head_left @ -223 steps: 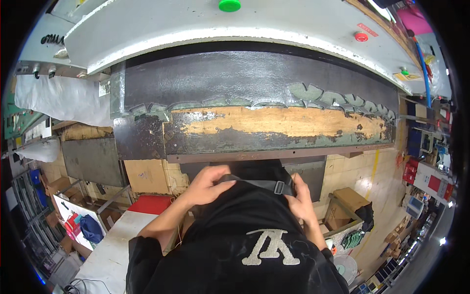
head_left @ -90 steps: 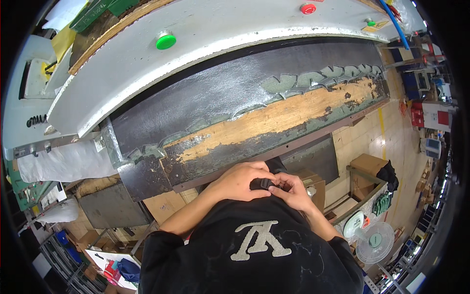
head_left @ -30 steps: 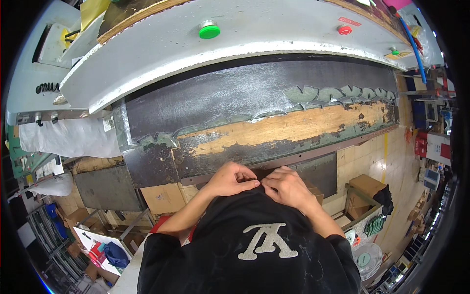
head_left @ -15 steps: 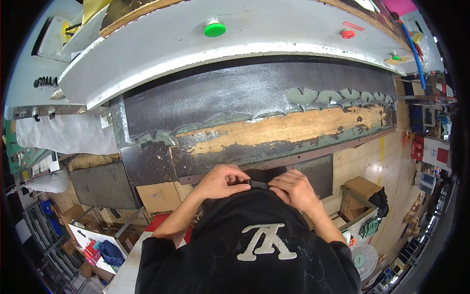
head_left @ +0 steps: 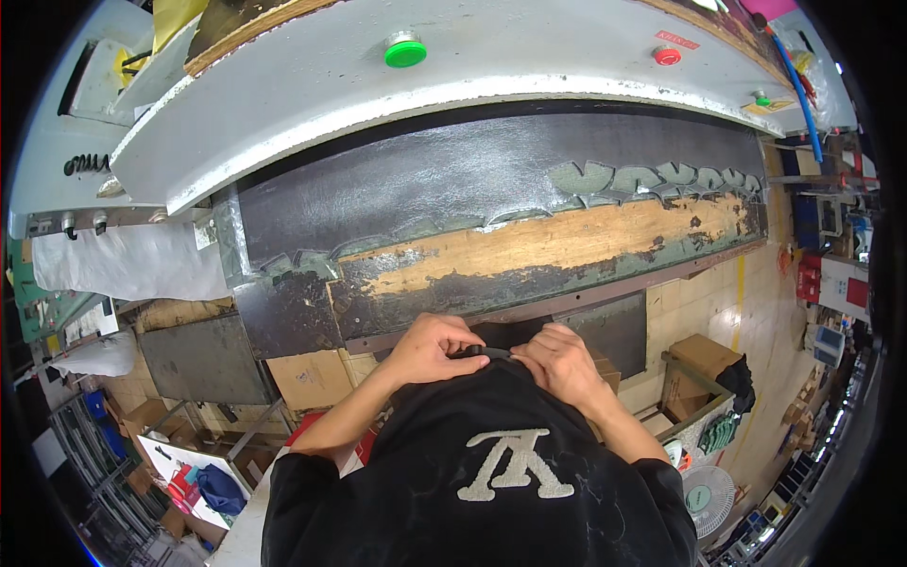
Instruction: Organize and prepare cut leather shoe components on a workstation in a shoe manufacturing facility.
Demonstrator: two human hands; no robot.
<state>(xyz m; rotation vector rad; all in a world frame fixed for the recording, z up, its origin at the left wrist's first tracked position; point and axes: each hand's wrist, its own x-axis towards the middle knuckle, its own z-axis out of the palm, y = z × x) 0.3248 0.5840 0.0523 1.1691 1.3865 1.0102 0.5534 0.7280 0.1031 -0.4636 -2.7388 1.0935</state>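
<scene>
My left hand (head_left: 436,350) and my right hand (head_left: 562,367) are close together in front of my black shirt (head_left: 416,472), near the front edge of the worn work table (head_left: 529,255). Between them is a dark grey strip (head_left: 497,352), pinched at its left end by my left thumb and forefinger. The fingers of my right hand close on the strip's other end. Black material (head_left: 520,333) shows just beyond the strip; whether the two are one piece I cannot tell. The undersides of both hands are hidden.
A grey machine beam (head_left: 312,113) with a green button (head_left: 405,53) and a red button (head_left: 667,57) spans above the table. Peeling black sheet (head_left: 378,198) covers its far part. Cardboard boxes (head_left: 704,357) and a fan (head_left: 709,501) stand at right; a dark board (head_left: 194,357) lies left.
My right hand has shifted slightly left, toward my left hand, and more of the grey strip shows between them. My left hand has barely moved. The view has shifted slightly.
</scene>
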